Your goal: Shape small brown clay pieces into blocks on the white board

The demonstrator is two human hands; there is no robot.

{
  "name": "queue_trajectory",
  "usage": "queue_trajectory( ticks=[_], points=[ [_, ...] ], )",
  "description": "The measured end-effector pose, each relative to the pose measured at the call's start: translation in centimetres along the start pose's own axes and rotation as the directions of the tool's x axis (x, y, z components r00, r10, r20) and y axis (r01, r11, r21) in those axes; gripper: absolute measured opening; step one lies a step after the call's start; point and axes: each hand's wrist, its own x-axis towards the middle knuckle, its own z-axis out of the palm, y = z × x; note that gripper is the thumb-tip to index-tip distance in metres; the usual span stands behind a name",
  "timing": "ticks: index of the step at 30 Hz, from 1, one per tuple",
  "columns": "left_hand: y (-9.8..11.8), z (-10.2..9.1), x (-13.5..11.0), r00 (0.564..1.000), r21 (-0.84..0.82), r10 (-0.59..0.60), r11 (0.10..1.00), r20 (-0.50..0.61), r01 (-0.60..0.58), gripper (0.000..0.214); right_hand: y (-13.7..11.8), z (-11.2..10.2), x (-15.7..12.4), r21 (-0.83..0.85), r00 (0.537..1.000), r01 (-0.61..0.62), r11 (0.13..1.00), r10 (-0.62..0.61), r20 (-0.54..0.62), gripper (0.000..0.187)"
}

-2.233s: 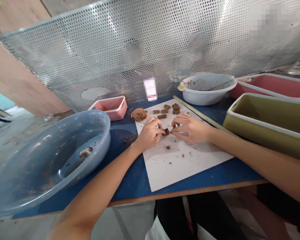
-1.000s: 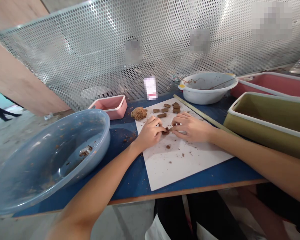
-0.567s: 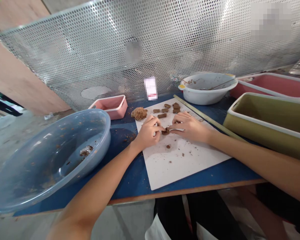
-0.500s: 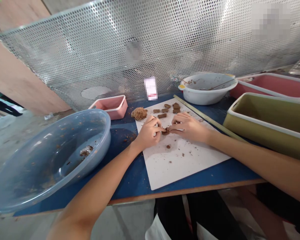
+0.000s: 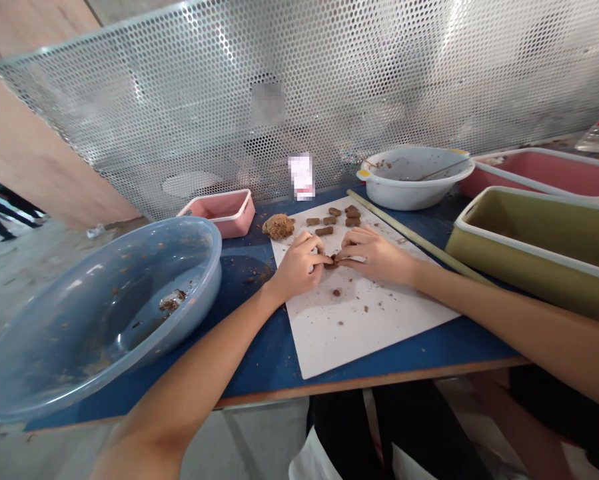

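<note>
A small lump of brown clay-like material (image 5: pixel 333 261) lies between my fingertips over a white board (image 5: pixel 329 347). My left hand (image 5: pixel 302 265) pinches it from the left, while my right hand (image 5: pixel 374 255) grips its right side; the fingers cover most of it. Just beyond my hands, several short brown rolls (image 5: pixel 324 231) lie on the board. A larger crumbly brown lump (image 5: pixel 278 227) rests at the board's far left corner. Nearer to me, a small brown bit (image 5: pixel 336 293) and scattered crumbs dot the white surface.
To the left stands a big blue basin (image 5: pixel 179 333), with a small pink bin (image 5: pixel 239 212) behind it. A pale stick (image 5: pixel 414 237) runs along the board's right side. A white basin (image 5: pixel 409 193), an olive bin (image 5: pixel 529 257) and a pink bin (image 5: pixel 544 160) stand right. Perforated metal (image 5: pixel 329 80) rises behind.
My hands stay in nearly the same place, with the fingertips shifted slightly around the brown lump. The rolls and containers have not moved.
</note>
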Motion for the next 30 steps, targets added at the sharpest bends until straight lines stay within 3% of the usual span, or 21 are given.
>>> queue_trajectory(
  ticks=[30],
  points=[
    [-0.08, 0.04, 0.01, 1.000, 0.010, 0.003, 1.000, 0.021, -0.003, 0.042, -0.09, 0.03, 0.38, 0.029, 0.995, -0.047, 0.998, 0.044, 0.088, 0.022]
  ],
)
